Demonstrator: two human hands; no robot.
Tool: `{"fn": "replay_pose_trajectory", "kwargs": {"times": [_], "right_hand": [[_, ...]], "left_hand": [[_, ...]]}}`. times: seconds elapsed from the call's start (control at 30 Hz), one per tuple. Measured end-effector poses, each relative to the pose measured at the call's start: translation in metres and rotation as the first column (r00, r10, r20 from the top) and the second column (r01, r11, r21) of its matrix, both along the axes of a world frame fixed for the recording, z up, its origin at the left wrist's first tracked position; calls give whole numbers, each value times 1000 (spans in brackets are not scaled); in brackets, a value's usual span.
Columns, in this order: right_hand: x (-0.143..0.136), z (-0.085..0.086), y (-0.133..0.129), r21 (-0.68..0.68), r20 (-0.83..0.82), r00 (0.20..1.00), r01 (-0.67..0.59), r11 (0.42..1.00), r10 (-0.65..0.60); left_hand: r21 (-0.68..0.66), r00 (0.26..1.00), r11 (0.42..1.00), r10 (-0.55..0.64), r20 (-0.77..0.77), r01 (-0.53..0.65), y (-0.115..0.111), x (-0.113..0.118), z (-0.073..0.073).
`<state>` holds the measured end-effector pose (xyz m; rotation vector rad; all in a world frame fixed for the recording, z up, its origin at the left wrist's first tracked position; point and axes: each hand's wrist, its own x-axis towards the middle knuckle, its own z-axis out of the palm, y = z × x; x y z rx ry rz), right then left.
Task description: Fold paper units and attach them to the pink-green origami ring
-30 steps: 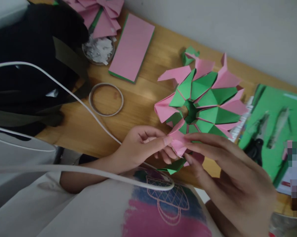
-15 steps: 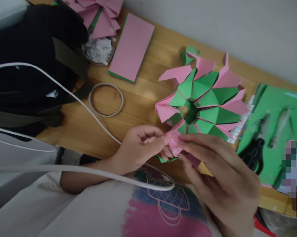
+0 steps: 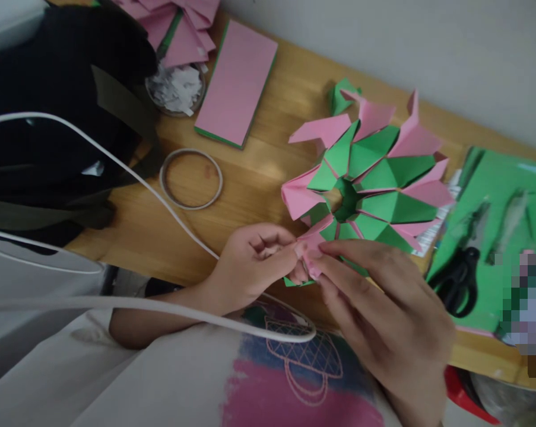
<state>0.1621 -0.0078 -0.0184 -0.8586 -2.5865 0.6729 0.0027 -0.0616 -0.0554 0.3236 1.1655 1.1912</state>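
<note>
A round folded-paper flower (image 3: 377, 169), green around its centre hole with pink petals pointing outward, lies at the table's front edge. My left hand (image 3: 261, 258) pinches one of its near pink petals (image 3: 311, 244) between thumb and fingers. From the other side, my right hand (image 3: 378, 302) presses its fingertips on the same petal's tip. Both hands are closed on the paper, and they cover part of the flower's near side. A small green folded piece (image 3: 343, 96) sits just behind the flower.
A pink-and-green paper stack (image 3: 237, 83), a bowl of white paper scraps (image 3: 175, 89) and a tape ring (image 3: 220, 184) lie to the left. Black-handled scissors (image 3: 461, 276) and a cutter (image 3: 510, 228) rest on green sheets (image 3: 485, 302) at right. A white cable (image 3: 147, 305) crosses in front.
My right hand has moved slightly left, its fingertips further over the pink petal's tip. My left hand keeps its pinch almost unmoved. The flower sits slightly further right in the view.
</note>
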Motion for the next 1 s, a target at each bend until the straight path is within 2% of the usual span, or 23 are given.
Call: {"fn": "replay_pose_trajectory", "kwargs": {"times": [0.2, 0.5, 0.77, 1.0], "right_hand": [[-1, -1, -1, 42, 28, 1000, 7, 999, -8], [-1, 0, 1, 82, 29, 1000, -2, 997, 0], [-1, 0, 0, -3, -23, 999, 37, 999, -37], [2, -3, 1, 16, -63, 998, 20, 1000, -19]], "left_hand": [[-20, 999, 1000, 5, -38, -6, 1, 0, 0], [-49, 997, 997, -56, 48, 58, 2, -3, 2], [-69, 994, 995, -65, 93, 72, 2, -3, 3], [-91, 991, 994, -52, 120, 63, 3, -3, 3]]}}
